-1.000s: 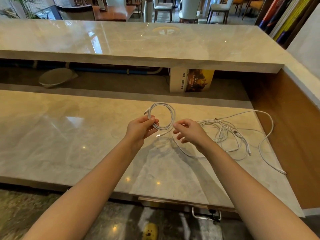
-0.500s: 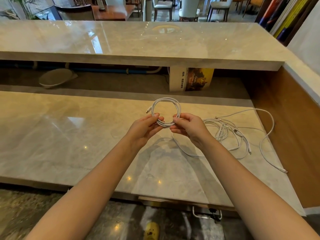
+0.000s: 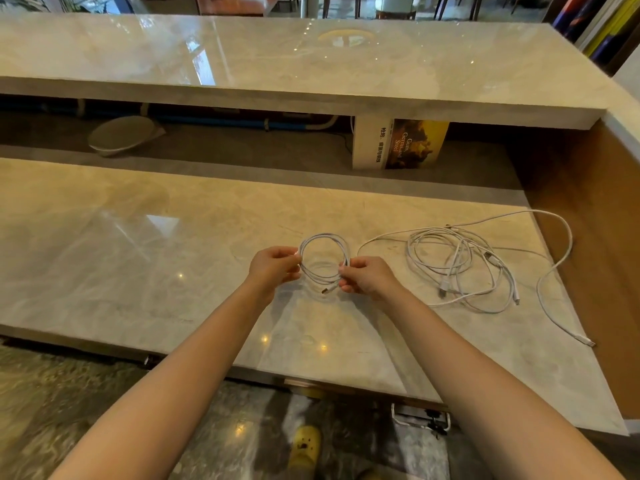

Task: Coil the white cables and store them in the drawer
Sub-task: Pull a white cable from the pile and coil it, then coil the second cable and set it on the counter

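Glossy beige marble tabletop (image 3: 138, 258) under warm light, beneath a second, higher marble counter (image 3: 311, 64), with dining chairs beyond. Just above the tabletop's middle, one coiled white cable (image 3: 323, 238), pinched on its left side by the left grip (image 3: 273, 268) and on its right by the right grip (image 3: 370, 278), fingers curled on the strands. To the right, flat on the marble, one loose tangle of white cables (image 3: 457, 268), number unclear. In the recess behind, one book (image 3: 401, 143), one grey dish (image 3: 121, 135). On the floor, one yellow slipper (image 3: 304, 445).

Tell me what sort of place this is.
Likely a café or lobby service counter: two-tier marble counter, chairs and tables beyond it, a book under the upper tier.
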Available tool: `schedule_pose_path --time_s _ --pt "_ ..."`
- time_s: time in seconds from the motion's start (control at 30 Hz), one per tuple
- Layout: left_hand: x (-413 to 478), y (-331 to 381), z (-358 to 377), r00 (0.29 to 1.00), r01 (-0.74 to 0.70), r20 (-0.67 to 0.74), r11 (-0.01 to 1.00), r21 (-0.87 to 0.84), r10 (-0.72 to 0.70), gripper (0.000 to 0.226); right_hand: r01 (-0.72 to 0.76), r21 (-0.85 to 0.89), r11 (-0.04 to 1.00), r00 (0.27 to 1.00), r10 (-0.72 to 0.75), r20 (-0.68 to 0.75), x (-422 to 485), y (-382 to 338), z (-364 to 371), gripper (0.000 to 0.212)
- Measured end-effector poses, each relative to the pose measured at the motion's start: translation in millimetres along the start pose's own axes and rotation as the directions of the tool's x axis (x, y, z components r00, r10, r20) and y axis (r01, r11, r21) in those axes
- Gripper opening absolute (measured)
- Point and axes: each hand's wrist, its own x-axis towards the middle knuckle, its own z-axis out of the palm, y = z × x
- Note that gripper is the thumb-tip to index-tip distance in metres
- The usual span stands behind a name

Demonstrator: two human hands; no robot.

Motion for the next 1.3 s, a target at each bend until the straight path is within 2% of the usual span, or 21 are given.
schedule_pose_path --time_s 0.07,0.1,0.17,0.23,0.3,0.37,0.53,0.6,0.67,0.7,0.73,0.77,0.83,0.9,0.97,1.0,1.07,1.17,1.23,1.3 --pt "6.4 -15.0 -4.9 0.998 0.044 -0.053 0.998 0.041 -0.042 0.025 -0.017 -0.048 0.999 0.998 0.014 -0.058 5.9 15.6 16.3 0.019" --pt "9.5 -22.4 -7.7 0.995 0.068 -0.076 0.996 0.066 -0.063 0.024 -0.007 -0.079 0.997 0.996 0.0 -0.09 7.4 20.5 23.4 0.015" --pt "14.3 -34.7 -11.6 0.992 0.082 -0.11 0.988 0.134 -0.067 0.024 0.031 -0.182 0.983 0.987 -0.058 -0.148 8.4 27.1 32.7 0.022" --pt "15.6 -40.0 -13.3 0.99 0.018 -0.142 0.96 0.28 0.023 0.022 0.09 -0.317 0.944 0.975 -0.148 -0.164 8.3 29.7 36.5 0.02" --pt "14.8 -38.4 -13.5 0.979 -0.067 -0.133 0.853 0.518 0.158 0.022 0.119 -0.415 0.902 0.964 -0.205 -0.168 6.9 30.4 37.5 0.02" --pt "13.8 -35.0 -12.9 0.97 -0.098 -0.107 0.756 0.647 0.217 0.026 0.134 -0.463 0.876 0.962 -0.226 -0.15 4.9 28.7 36.9 0.022" --pt "16.1 -26.7 -14.1 0.96 -0.111 -0.123 0.749 0.654 0.25 0.033 0.185 -0.556 0.81 0.953 -0.286 -0.099 3.5 25.5 15.3 0.036" --pt "12.9 -19.1 -11.4 0.95 -0.15 -0.11 0.733 0.664 0.293 0.031 0.217 -0.678 0.703 0.925 -0.369 -0.086 1.4 27.8 -5.5 0.031" --pt "6.4 -10.8 -0.6 0.925 -0.234 -0.068 0.702 0.673 0.374 0.027 0.176 -0.87 0.46 0.902 -0.43 -0.045 -2.9 32.2 -31.1 0.025" --pt "2.1 -7.4 8.6 0.905 -0.296 -0.032 0.682 0.668 0.424 0.025 0.132 -0.934 0.331 0.91 -0.413 -0.018 -6.8 34.5 -42.9 0.023" --pt "-3.3 -4.3 20.3 0.883 -0.367 0.022 0.661 0.655 0.468 0.024 0.101 -0.964 0.246 0.93 -0.367 0.004 -10.2 37.3 -52.0 0.022" --pt "-9.8 -1.9 33.4 0.863 -0.44 0.101 0.637 0.633 0.495 0.025 0.092 -0.972 0.215 0.949 -0.316 0.02 -13.2 40.4 -58.5 0.019" --pt "-23.1 0.4 61.5 0.803 -0.589 0.335 0.566 0.577 0.493 0.031 0.114 -0.961 0.253 0.961 -0.272 0.043 -17.4 42.6 -65.2 0.015" --pt "-30.2 -0.3 87.4 0.696 -0.718 0.573 0.438 0.541 0.433 0.038 0.168 -0.92 0.354 0.943 -0.329 0.046 -21.4 37.3 -69.4 0.014" --pt "-29.8 -0.6 105.6 0.623 -0.781 0.694 0.331 0.53 0.36 0.036 0.233 -0.89 0.392 0.917 -0.394 0.066 -27.3 27.9 -75.3 0.017" --pt "-27.7 -1.3 111.7 0.617 -0.785 0.715 0.314 0.534 0.328 0.033 0.251 -0.891 0.377 0.914 -0.395 0.09 -31.2 23.7 -79.0 0.019" --pt "-27.8 -1.7 118.1 0.624 -0.778 0.734 0.305 0.55 0.268 0.027 0.279 -0.875 0.395 0.926 -0.353 0.136 -37.4 21.5 -89.0 0.018" --pt "-34.5 -3.2 120.5 0.565 -0.811 0.803 0.304 0.499 0.189 0.025 0.327 -0.779 0.535 0.932 -0.32 0.171 -47.9 22.9 -106.4 0.023" --pt "-38.4 0.6 118.3 0.534 -0.817 0.827 0.36 0.45 0.179 0.023 0.349 -0.743 0.571 0.926 -0.33 0.181 -55.3 20.7 -119.0 0.029" --pt "-37.2 11.6 115.0 0.556 -0.787 0.798 0.457 0.415 0.232 0.02 0.35 -0.744 0.569 0.928 -0.317 0.194 -65.1 14.8 -136.3 0.029"
